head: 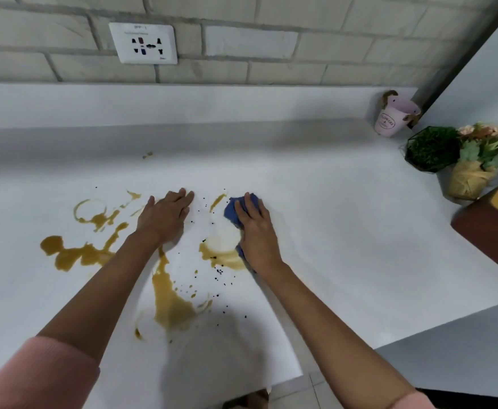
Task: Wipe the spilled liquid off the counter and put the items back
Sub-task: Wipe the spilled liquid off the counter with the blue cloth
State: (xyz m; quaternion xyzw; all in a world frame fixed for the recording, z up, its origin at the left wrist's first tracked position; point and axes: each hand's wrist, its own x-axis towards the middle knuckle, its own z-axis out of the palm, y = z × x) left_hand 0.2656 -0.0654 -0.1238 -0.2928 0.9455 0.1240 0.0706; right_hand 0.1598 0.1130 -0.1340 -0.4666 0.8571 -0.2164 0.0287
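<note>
Mid-bench, toward the near edge: spilled liquid, brown, in several puddles and streaks, with dark specks scattered among them.

- Cloth: blue, bunched, lying on the bench at the right fringe of the spill. Its long axis runs from back edge to near edge, roughly in line with the forearm.
- Right hand: palm down on the cloth, fingers laid flat over it, pressing rather than clutching.
- Left hand: released, flat on the bench, holding nothing, bracing among the streaks.
- Nearest puddle: pale, touching the cloth's left side, so the right hand is nearer.
- Remaining spill: lies left of the cloth and toward the near edge. The largest streak runs lengthwise toward the near edge.
- Judgement: wiping is barely begun; the next sweep goes leftward.
- Back right corner: pink bucket, green plant, flower pot.
</note>
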